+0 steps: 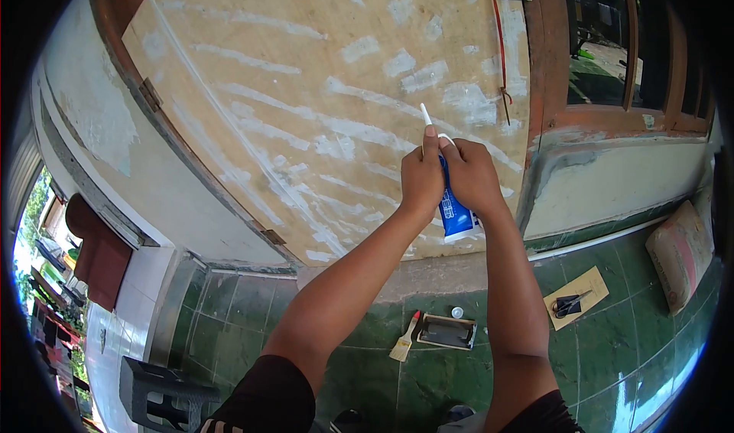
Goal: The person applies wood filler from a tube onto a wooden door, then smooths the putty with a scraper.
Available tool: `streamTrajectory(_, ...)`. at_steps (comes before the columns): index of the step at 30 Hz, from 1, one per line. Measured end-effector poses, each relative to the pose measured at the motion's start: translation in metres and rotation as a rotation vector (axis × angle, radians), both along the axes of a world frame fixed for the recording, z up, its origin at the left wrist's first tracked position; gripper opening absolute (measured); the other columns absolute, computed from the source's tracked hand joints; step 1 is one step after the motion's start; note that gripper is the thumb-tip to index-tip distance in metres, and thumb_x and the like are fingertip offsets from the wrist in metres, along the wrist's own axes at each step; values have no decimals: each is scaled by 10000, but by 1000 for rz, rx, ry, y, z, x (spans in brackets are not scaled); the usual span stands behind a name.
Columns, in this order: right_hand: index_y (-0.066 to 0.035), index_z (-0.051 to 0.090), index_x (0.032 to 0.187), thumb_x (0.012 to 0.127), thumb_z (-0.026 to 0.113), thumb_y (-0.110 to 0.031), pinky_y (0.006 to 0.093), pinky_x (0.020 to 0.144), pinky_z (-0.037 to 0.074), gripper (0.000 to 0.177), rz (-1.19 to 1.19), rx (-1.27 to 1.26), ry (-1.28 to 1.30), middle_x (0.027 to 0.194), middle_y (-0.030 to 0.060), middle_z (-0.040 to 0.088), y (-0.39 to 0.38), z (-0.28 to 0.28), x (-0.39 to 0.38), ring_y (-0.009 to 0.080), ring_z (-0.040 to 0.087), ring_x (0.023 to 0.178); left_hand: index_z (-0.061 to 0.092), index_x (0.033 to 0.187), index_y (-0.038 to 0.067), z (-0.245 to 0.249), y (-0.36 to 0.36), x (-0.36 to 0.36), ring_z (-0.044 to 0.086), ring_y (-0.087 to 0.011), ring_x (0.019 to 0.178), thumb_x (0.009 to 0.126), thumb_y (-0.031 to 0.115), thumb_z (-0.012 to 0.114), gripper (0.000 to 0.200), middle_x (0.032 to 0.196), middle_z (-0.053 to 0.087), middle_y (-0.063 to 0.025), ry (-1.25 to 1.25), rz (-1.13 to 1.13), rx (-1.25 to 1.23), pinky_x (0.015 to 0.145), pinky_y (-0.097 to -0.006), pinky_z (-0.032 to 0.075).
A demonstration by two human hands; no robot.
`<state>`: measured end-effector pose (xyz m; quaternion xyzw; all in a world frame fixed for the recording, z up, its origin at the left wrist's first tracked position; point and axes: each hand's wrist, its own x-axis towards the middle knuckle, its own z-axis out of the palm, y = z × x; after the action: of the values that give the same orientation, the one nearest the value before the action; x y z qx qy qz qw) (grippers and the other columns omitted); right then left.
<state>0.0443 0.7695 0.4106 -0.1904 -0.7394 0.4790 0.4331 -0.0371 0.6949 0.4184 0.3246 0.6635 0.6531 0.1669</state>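
Both hands are raised in front of a plywood door (367,43) streaked with white filler. Between them is a blue squeeze tube (456,215) with a white crimped end pointing down. Its long white nozzle (425,114) points up, overlapping the door in this view. My left hand (423,179) is closed on the tube's left side, thumb up near the base of the nozzle. On the other side, my right hand (474,177) wraps round the tube body, its thumb next to the left one. A thin white loop (446,136) shows above the right thumb.
On the green tiles (367,372) lie a paintbrush (405,341), a shallow box (464,344) and a white round cap (457,312). Scissors (579,301) rest on a brown board (595,284). A sack (679,258) leans at right; a dark stool (157,376) stands at left.
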Motion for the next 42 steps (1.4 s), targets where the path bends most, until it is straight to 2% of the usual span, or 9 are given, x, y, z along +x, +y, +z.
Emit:
streamTrajectory(2, 75, 674, 814, 1018, 569, -306, 506, 662, 465, 445, 0, -4, 11, 746, 288, 648, -10, 1, -13, 447, 618, 676, 697, 995, -42, 1, -10, -13, 568, -133, 768, 1053, 654, 445, 743, 838, 641, -61, -3, 11, -21, 728, -299, 483)
streamTrajectory(6, 66, 668, 789, 1018, 568, -310, 516, 668, 469, 451, 26, -56, 36, 741, 283, 653, -19, 0, -35, 448, 634, 689, 698, 1037, -55, 3, -19, -32, 572, -128, 791, 1048, 660, 449, 757, 880, 653, -76, 14, 47, -27, 727, -298, 488)
streamTrajectory(9, 77, 661, 815, 1046, 559, -305, 417, 577, 438, 458, 4, -5, 44, 646, 171, 617, -21, 0, -44, 210, 536, 565, 695, 1055, -61, 8, -23, -39, 573, -130, 799, 1048, 658, 452, 759, 895, 652, -82, 0, 34, -35, 736, -308, 493)
streamTrajectory(21, 78, 662, 782, 1038, 561, -308, 418, 580, 443, 474, -35, -63, 2, 634, 162, 618, -26, 6, -48, 224, 543, 555, 688, 996, -73, 19, -26, -42, 550, -145, 764, 1066, 628, 436, 748, 842, 620, -80, -34, 13, -91, 710, -334, 480)
streamTrajectory(24, 88, 691, 791, 1006, 578, -307, 507, 688, 492, 464, -32, -136, -18, 782, 298, 680, -30, 14, -46, 444, 657, 695, 669, 1078, -93, 26, -29, -42, 576, -159, 820, 1062, 633, 440, 761, 904, 635, -109, -64, -10, -117, 754, -346, 508)
streamTrajectory(27, 80, 684, 807, 1017, 588, -319, 408, 591, 467, 461, -51, -128, -55, 654, 173, 632, -32, 24, -44, 219, 577, 564, 629, 1183, -119, 39, -31, -42, 622, -176, 844, 1060, 626, 451, 776, 964, 653, -139, -94, -7, -160, 773, -367, 555)
streamTrajectory(36, 89, 698, 866, 998, 626, -321, 390, 584, 500, 437, 36, -296, -61, 741, 170, 681, -31, 41, -41, 226, 624, 576, 614, 1136, -104, 66, -27, -37, 571, -173, 651, 1068, 524, 523, 638, 813, 615, -96, -304, 13, -168, 640, -404, 516)
streamTrajectory(39, 117, 697, 913, 995, 630, -284, 419, 593, 509, 416, 145, -612, 0, 774, 194, 697, -35, 38, -38, 265, 644, 603, 632, 1086, -72, 64, -30, -35, 547, -165, 622, 1062, 534, 526, 615, 776, 599, -79, -268, 35, -241, 603, -402, 483)
streamTrajectory(42, 94, 696, 906, 989, 653, -266, 383, 567, 502, 371, 200, -744, 46, 757, 145, 675, -36, 14, -46, 213, 619, 582, 650, 1043, -57, 45, -30, -45, 550, -171, 626, 1051, 550, 531, 619, 778, 614, -76, -225, 82, -339, 604, -407, 466)
